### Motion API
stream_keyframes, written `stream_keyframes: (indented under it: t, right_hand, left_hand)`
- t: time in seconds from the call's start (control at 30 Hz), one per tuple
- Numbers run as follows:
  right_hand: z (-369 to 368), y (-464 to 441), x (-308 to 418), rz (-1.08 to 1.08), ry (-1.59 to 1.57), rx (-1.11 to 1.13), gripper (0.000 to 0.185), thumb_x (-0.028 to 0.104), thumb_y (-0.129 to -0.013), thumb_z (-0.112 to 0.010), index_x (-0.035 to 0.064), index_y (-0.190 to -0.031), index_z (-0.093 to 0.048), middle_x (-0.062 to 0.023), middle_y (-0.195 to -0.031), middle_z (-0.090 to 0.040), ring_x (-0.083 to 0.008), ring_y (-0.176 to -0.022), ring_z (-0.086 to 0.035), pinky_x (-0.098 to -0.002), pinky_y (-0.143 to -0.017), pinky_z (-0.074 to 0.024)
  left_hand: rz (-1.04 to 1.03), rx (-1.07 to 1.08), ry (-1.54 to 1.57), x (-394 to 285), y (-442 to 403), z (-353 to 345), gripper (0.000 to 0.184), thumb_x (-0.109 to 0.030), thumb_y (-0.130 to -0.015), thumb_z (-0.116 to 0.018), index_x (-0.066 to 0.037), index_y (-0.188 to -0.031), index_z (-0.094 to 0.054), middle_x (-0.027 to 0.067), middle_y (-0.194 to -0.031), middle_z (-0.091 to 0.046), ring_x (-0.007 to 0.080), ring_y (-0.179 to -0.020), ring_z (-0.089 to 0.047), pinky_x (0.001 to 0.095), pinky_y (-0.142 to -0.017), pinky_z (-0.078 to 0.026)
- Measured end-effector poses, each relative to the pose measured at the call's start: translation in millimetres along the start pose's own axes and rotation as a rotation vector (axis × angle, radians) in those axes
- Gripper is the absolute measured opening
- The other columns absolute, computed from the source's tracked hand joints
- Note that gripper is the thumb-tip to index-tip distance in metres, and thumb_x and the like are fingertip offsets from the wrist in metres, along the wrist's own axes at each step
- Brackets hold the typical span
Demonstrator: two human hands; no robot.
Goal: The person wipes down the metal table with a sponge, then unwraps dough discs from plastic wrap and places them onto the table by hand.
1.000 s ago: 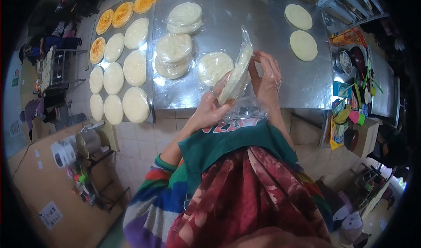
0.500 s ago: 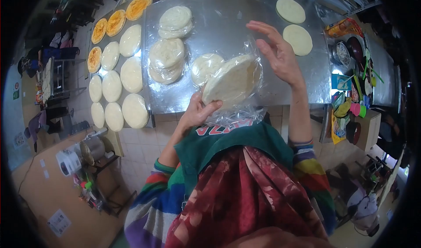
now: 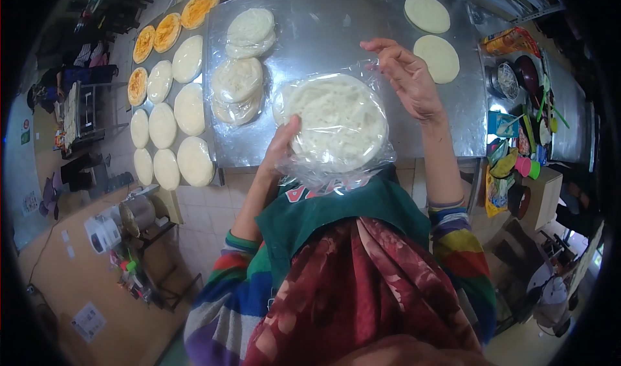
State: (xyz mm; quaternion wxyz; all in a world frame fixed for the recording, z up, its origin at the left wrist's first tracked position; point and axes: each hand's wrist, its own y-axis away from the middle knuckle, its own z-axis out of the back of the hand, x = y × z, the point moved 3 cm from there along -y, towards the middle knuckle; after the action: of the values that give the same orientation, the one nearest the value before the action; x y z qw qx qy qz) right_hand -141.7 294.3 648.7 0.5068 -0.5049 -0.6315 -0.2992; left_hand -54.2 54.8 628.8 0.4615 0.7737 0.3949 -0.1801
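Observation:
A round pale pizza base [image 3: 337, 121] inside a clear plastic bag [image 3: 336, 165] faces up in front of my apron. My left hand [image 3: 279, 147] grips its left edge through the plastic, thumb on top. At the bag's upper right corner, my right hand [image 3: 409, 81] has its fingers curled and seems to pinch the plastic film. Part of another base shows behind the held one's left side. Two stacks of bagged bases, an upper stack [image 3: 250, 31] and a lower stack [image 3: 237, 84], lie left of it on the metal table [image 3: 317, 29].
Two unbagged bases [image 3: 427, 13] lie at the table's far right. Along the left side, a tray [image 3: 223, 175] carries rows of plain bases [image 3: 195, 162] and several orange-topped ones [image 3: 200, 9]. Bowls [image 3: 506, 80] and utensils stand on the right. A mixer [image 3: 134, 216] is at lower left.
The held base has turned from a tilted, edge-up position to facing me more flatly. My right hand has gone from spread fingers to curled ones at the bag's corner.

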Motion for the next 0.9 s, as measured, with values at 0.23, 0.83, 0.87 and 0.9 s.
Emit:
stream_keyframes:
  t: [0.23, 0.83, 0.87, 0.9]
  right_hand:
    - [30, 9, 9, -0.086, -0.382, -0.216, 0.018, 0.024, -0.094, -0.054, 0.0061, -0.096, -0.058, -0.0075, -0.115, -0.054, -0.0156, -0.1, -0.054, -0.0316, -0.083, -0.0439]
    - [65, 24, -36, -0.007, 0.901, -0.61, 0.01, 0.01, -0.085, -0.062, 0.002, -0.092, -0.062, -0.0093, -0.08, -0.063, -0.0177, -0.063, -0.058, -0.0286, -0.06, -0.0463]
    - [73, 25, -39, -0.024, 0.863, -0.601, 0.011, 0.01, -0.085, -0.061, 0.0024, -0.093, -0.062, -0.0093, -0.08, -0.063, -0.017, -0.065, -0.058, -0.0286, -0.061, -0.0467]
    - [79, 26, -40, -0.042, 0.824, -0.592, 0.011, 0.01, -0.086, -0.061, 0.0027, -0.094, -0.062, -0.0092, -0.081, -0.063, -0.0164, -0.067, -0.059, -0.0286, -0.062, -0.0471]
  left_hand:
    - [-0.136, -0.008, -0.191, 6, -19, -17, 0.053, -0.042, -0.093, -0.049, 0.004, -0.118, -0.05, 0.0104, -0.098, -0.063, 0.0151, -0.079, -0.062, 0.0265, -0.065, -0.051]
    - [-0.27, -0.213, -0.508, 29, -35, -69, 0.035, -0.033, -0.093, -0.055, 0.0, -0.106, -0.056, 0.0009, -0.07, -0.057, 0.0054, -0.049, -0.046, 0.0206, -0.041, -0.036]
    - [-0.257, -0.222, -0.501, 29, -36, -68, 0.035, -0.034, -0.094, -0.054, 0.0, -0.103, -0.057, 0.001, -0.069, -0.057, 0.0054, -0.049, -0.046, 0.0206, -0.041, -0.036]
    - [-0.243, -0.232, -0.496, 29, -38, -67, 0.036, -0.035, -0.094, -0.054, 0.0, -0.101, -0.057, 0.0011, -0.068, -0.057, 0.0055, -0.049, -0.046, 0.0207, -0.041, -0.036]
